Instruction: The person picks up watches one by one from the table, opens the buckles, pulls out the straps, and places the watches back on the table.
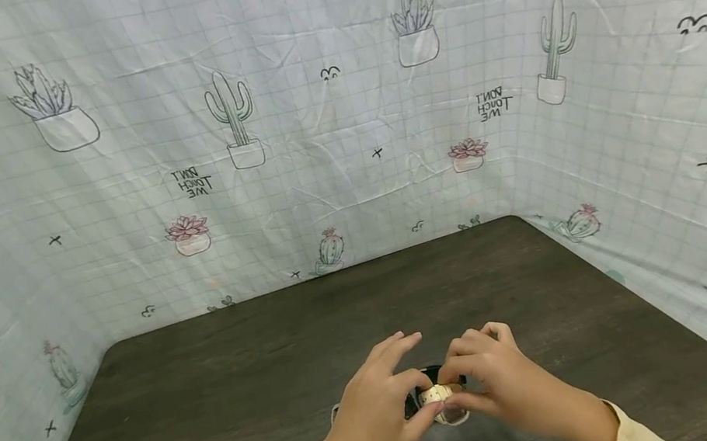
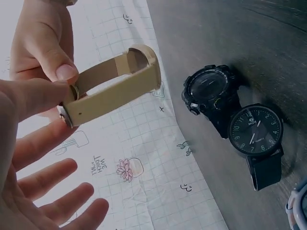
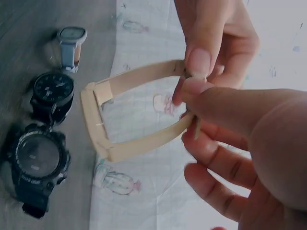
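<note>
Both hands hold a beige wristwatch (image 1: 435,394) in front of the body, above the table. Its strap (image 2: 115,96) forms a closed loop, with the buckle end between the fingertips. My left hand (image 1: 373,404) pinches that end with thumb and index finger, its other fingers spread out. From the opposite side, my right hand (image 1: 494,375) grips the same place between thumb and fingers. In the right wrist view the beige watch case (image 3: 96,122) points away from the hands. Fingertips largely cover the buckle.
On the dark wooden table (image 1: 229,400) lie a chunky black digital watch (image 2: 211,88), a black analog watch (image 2: 256,130) and a small watch with a blue-grey strap (image 3: 71,45). In the head view the hands partly hide them. A cactus-print cloth (image 1: 307,118) surrounds the table.
</note>
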Motion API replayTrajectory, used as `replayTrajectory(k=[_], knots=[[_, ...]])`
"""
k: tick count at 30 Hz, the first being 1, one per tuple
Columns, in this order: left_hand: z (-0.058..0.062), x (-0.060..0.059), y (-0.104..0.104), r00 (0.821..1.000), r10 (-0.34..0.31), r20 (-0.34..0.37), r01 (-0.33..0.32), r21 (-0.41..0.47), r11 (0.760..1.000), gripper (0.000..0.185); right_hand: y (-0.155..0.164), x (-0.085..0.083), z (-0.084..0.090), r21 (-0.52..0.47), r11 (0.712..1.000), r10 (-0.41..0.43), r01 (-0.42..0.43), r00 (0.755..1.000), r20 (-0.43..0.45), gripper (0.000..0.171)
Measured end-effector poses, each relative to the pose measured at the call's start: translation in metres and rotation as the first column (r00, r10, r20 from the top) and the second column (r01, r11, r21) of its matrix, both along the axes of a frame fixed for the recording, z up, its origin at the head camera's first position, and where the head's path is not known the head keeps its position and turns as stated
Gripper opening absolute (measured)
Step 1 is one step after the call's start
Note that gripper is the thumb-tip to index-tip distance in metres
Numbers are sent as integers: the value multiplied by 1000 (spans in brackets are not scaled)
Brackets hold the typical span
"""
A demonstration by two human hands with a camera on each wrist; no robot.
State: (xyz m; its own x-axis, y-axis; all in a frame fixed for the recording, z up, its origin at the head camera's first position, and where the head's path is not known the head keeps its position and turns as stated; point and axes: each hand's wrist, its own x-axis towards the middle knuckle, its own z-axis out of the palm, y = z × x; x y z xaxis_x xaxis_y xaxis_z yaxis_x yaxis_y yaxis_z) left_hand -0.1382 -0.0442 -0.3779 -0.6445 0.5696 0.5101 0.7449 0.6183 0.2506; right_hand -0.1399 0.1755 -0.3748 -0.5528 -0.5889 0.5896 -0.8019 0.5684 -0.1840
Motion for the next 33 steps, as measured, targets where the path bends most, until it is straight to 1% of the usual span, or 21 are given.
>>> replayTrajectory(k=[2,5,9,15,19,24,33], knots=[[0,1,-2,1000,-5,-1,5,16,1000,13,-3,1,0,-16,1000,-3,3,1000,-12,28],[1,2,-5,1000,-16,11,15,76,997,10,-7,3,-1,-60,998,-12,12,1000,-11,26],[3,3,-10,998,-36,44,29,162,986,6,-10,4,-3,-135,991,-17,21,999,29,26],[4,3,-16,992,-59,108,33,228,973,8,-14,5,-5,-197,980,-28,42,997,77,28],[4,4,-18,988,-63,139,25,257,966,10,-15,5,-7,-212,976,-29,50,995,98,28],[3,3,-19,985,-66,159,20,275,961,11,-15,6,-9,-226,972,-39,58,995,91,28],[1,4,-20,984,-69,163,14,318,948,11,-14,7,-13,-247,966,-47,77,991,123,27]])
